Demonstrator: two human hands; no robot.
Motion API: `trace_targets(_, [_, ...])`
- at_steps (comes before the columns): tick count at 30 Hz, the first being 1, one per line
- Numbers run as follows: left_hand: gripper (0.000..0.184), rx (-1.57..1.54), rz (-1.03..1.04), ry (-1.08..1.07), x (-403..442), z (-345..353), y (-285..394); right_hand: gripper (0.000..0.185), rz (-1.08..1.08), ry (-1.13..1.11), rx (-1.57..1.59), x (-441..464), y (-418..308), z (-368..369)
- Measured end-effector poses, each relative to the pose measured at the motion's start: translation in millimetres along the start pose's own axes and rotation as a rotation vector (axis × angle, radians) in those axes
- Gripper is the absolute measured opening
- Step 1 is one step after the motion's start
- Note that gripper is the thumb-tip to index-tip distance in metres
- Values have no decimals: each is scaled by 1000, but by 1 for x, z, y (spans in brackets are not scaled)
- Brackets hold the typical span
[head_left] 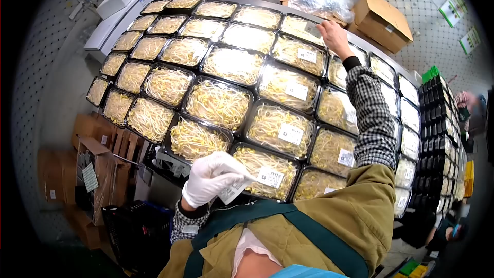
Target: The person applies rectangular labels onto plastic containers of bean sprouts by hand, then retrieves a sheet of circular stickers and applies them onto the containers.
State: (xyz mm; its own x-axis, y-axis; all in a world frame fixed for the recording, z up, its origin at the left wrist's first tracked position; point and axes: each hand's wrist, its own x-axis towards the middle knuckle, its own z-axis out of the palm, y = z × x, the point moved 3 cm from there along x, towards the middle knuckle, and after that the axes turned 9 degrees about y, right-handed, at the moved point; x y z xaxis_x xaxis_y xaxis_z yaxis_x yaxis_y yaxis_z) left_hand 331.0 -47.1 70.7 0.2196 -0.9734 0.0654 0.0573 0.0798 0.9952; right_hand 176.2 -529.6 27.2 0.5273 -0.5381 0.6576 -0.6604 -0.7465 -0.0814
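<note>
Rows of black trays of bean sprouts (218, 104) under clear film cover the table. My left hand (208, 177), in a white glove, is closed on a strip of white labels (234, 188) above the front trays. My bare right hand (333, 36) reaches to the far row, its fingers bent at the right end of a tray (298, 25) where a pale label (313, 29) lies. Whether the fingers pinch that label is too small to tell. White printed labels (290, 134) sit on several trays in the middle and right columns; the left columns show none.
Stacked black trays (437, 139) stand right of the table. An open cardboard box (381, 18) and clear plastic bags (321, 1) lie beyond the far edge. Cardboard boxes (62, 175) and a black crate (136, 231) are at the lower left. Another person (471, 105) is at the far right.
</note>
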Motion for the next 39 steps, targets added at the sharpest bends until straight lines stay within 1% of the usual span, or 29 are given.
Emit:
trace_targets(1, [14, -123, -70, 43, -5, 0, 0, 28, -13, 5, -94, 7, 9, 13])
trace_targets(3, [25, -36, -43, 75, -9, -6, -5, 30, -48, -42, -185, 10, 22, 42])
trace_targets(4, [27, -62, -79, 109, -10, -6, -4, 33, -26, -122, -228, 10, 24, 57])
trace_targets(5, [30, -90, -115, 140, -12, -5, -2, 36, -1, -121, -275, 5, 27, 67])
trace_targets(8, [32, -66, -145, 171, -14, -7, 8, 39, 123, -117, -333, -2, 21, 62])
trace_targets(9, [30, -48, -209, 153, -15, -10, 7, 40, 146, -99, -348, -4, 25, 62])
trace_targets(10, [28, -29, -187, 100, -17, -14, -1, 37, 122, -111, -382, -4, 24, 59])
trace_targets(11, [26, -8, -163, 49, -21, -19, -8, 27, 20, -8, -412, -5, 17, 54])
trace_targets(12, [18, -212, -169, 116, -19, -13, -9, 23, 15, 31, -237, -3, -6, 46])
trace_targets(13, [7, 179, 63, 152, -14, -16, -4, 20, 7, 67, -61, 0, -43, 28])
trace_targets(15, [6, 273, 160, 315, -11, -13, -7, 22, 93, -445, 721, -22, -161, -42])
trace_targets(16, [10, 327, 202, 376, -13, -17, -14, 22, -15, -623, 1028, -53, -202, -53])
trace_targets(17, [15, 381, 240, 431, -14, -19, -19, 20, -124, -874, 1318, -74, -256, -96])
trace_targets(18, [21, 321, 273, 531, -15, -19, -19, 18, -92, -977, 1295, -91, -291, -132])
trace_targets(19, [24, 320, 332, 534, -19, -24, -28, 15, -53, -1074, 1266, -108, -313, -154])
trace_targets(21, [26, 355, 221, 335, -30, -41, -22, 12, 83, -971, 1251, -134, -326, -162])
trace_targets(22, [24, 392, 189, 245, -34, -48, -14, 12, 54, -841, 1200, -136, -327, -162])
trace_targets(23, [19, 111, -28, 171, -45, -53, -26, 13, 122, -757, 1110, -141, -321, -156])
trace_targets(25, [16, 212, 144, -285, -63, -97, -21, 13, 234, -601, 874, -139, -319, -158])
trace_targets(26, [16, 87, 44, -440, -71, -120, -6, 14, 212, -593, 807, -142, -325, -157])
trace_targets(27, [15, -2, 72, -433, -78, -140, 4, 15, 187, -589, 738, -147, -332, -154])
trace_targets(28, [16, -90, 59, -389, -84, -158, 0, 17, 187, -576, 783, -155, -349, -145])
trace_targets(29, [17, -174, 44, -342, -89, -173, -3, 18, 121, -533, 690, -159, -369, -140])
trace_targets(30, [22, -213, -86, -195, -97, -184, 0, 17, 102, -488, 646, -162, -383, -130])
trace_targets(31, [26, -187, -28, -173, -97, -191, 4, 16, 79, -445, 601, -166, -394, -117])
trace_targets(33, [27, -149, -31, -146, -97, -198, 0, 15, -56, -290, 392, -169, -412, -100])
trace_targets(34, [27, -304, -148, -118, -100, -198, -6, 15, -80, -244, 270, -175, -415, -89])
trace_targets(38, [31, -276, -154, -134, -100, -196, -17, 21, -117, -84, -52, -177, -431, -96])
trace_targets(39, [26, -338, -186, -157, -99, -192, -23, 22, -107, -53, -112, -176, -432, -99])
